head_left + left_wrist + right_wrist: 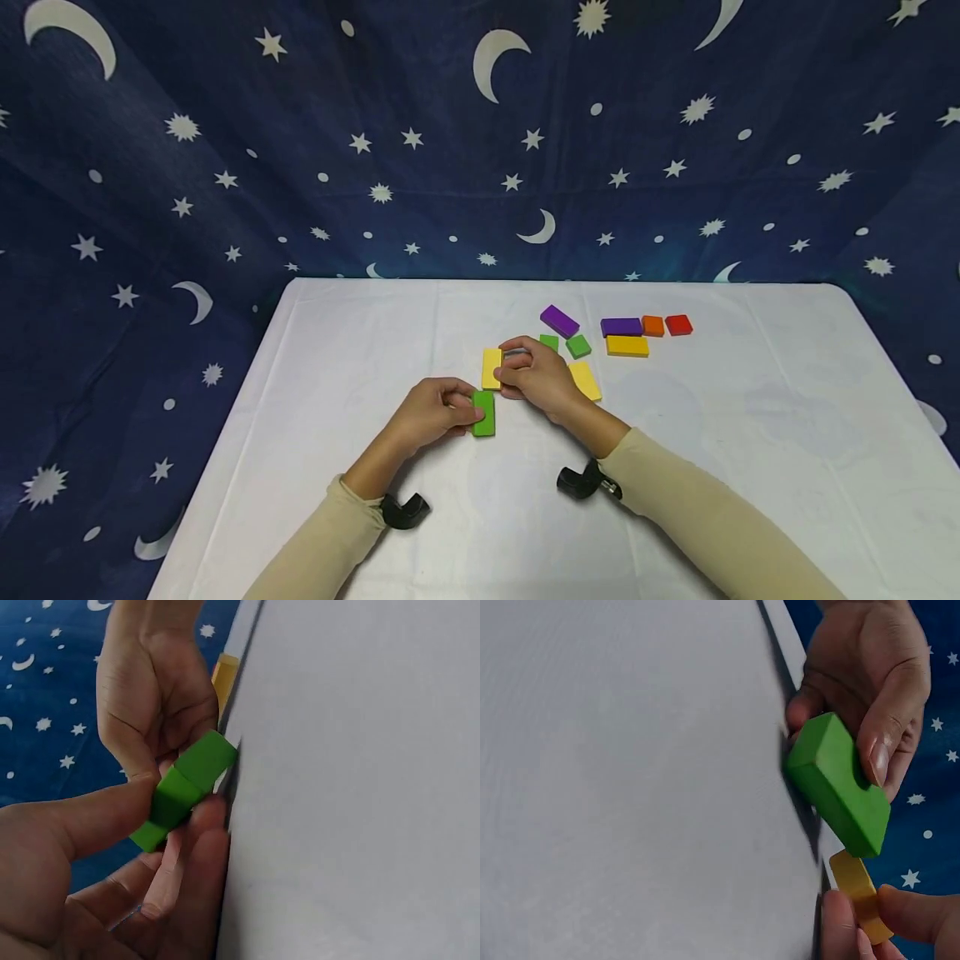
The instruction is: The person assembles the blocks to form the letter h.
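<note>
My left hand point(433, 412) pinches a green rectangular block point(484, 414) between thumb and fingers, near the middle of the table. Just beyond it, my right hand point(542, 379) grips a yellow block point(491, 369) by its right side. The two blocks stand nearly end to end, the yellow one on the far side. In the right wrist view the near end of the green block point(840, 787) overlaps the tip of the yellow block point(860, 896). The left wrist view shows the green block point(184, 791) under the left thumb, with the right hand behind it.
On the white table point(337, 333), beyond and beside the right hand, lie a purple block point(559, 321), small green blocks point(578, 346) and a yellow block point(585, 381). Farther right sit another purple block point(621, 327), a yellow-orange block point(627, 347), an orange block point(653, 326) and a red block point(678, 325).
</note>
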Demonstrator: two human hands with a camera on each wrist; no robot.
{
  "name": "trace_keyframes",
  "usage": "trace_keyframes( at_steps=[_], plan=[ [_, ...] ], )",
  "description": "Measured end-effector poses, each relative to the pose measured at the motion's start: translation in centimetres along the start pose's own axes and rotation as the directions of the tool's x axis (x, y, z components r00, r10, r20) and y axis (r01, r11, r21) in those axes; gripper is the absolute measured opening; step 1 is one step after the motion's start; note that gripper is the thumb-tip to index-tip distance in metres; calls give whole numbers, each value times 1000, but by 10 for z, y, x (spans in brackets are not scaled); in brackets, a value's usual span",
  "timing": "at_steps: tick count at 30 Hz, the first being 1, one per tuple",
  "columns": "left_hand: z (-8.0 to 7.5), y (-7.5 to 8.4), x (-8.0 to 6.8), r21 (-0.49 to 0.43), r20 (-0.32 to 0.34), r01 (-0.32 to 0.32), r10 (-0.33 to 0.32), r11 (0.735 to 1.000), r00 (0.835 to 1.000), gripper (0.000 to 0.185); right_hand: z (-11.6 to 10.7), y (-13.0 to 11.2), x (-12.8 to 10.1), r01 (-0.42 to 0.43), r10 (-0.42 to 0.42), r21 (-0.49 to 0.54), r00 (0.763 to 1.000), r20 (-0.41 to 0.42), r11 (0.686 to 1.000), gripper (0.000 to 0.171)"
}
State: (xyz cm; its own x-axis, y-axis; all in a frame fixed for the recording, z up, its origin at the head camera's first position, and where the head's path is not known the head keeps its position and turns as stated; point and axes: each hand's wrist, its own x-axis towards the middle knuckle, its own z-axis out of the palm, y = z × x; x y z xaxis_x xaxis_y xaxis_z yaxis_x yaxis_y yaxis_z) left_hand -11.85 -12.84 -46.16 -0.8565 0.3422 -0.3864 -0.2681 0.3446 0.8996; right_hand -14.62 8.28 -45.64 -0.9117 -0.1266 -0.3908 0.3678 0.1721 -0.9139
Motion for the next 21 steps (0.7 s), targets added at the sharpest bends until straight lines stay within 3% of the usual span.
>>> trace_keyframes(
  at_steps=[3,6,12,15,21],
  plan=[
    [-1,1,-3,121,-66,-18,26,992,997,35,2,0,0,18,-23,-116,999,-39,993,41],
    [-2,2,-5,187,-93,-33,52,982,994,34,3,0,1,36,-49,-193,997,-62,981,40],
    [4,1,-8,270,-111,-77,110,960,988,34,-3,3,-1,54,-63,-231,997,-33,971,39],
    [7,0,-9,259,-107,-79,110,963,988,33,-7,4,-1,46,-44,-216,999,13,975,42],
    [10,-4,-11,136,-76,-47,57,990,995,30,-14,6,-2,32,-14,-223,997,82,974,49]
  ],
)
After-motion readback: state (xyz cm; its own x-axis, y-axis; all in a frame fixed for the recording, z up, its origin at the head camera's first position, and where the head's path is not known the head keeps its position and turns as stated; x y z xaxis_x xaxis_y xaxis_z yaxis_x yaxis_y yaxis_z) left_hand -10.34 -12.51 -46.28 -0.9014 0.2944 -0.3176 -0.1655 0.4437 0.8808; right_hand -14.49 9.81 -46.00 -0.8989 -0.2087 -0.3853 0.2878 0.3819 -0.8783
